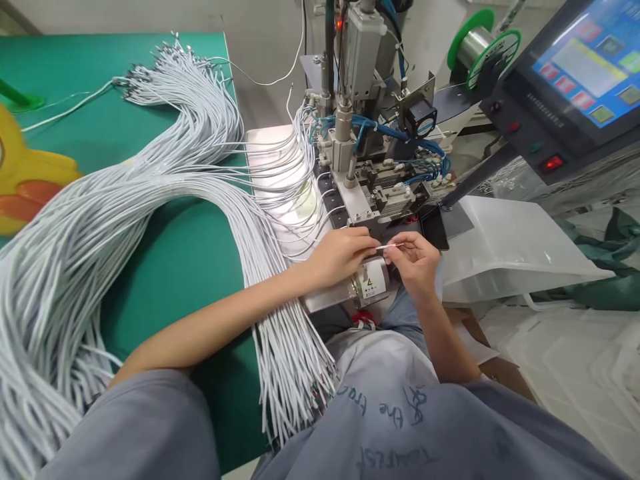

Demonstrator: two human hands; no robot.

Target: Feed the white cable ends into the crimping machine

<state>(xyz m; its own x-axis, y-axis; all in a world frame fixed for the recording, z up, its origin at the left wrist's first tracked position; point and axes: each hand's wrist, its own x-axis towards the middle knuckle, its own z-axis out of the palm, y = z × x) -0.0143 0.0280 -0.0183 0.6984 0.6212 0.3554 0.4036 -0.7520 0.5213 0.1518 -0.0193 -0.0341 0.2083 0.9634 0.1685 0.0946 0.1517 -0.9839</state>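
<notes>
My left hand (345, 252) pinches a thin white cable (383, 247) near its end, in front of the machine (357, 200). The fingers of my right hand (414, 259) close on the tip of the same cable, where thin wires seem to show; the detail is too small to make out. Just below both hands lies a clear jar with a white label (373, 281). A thick bundle of white cables (200, 187) spreads over the green table (185, 280) to the left. Several single cables run from it across a pale board (273, 157) to the machine.
At the upper right hang a wire spool with green flanges (477, 50) and a control screen (585, 67). A translucent plastic bin (515, 247) stands to the right. A yellow and orange object (33, 173) sits at the left edge.
</notes>
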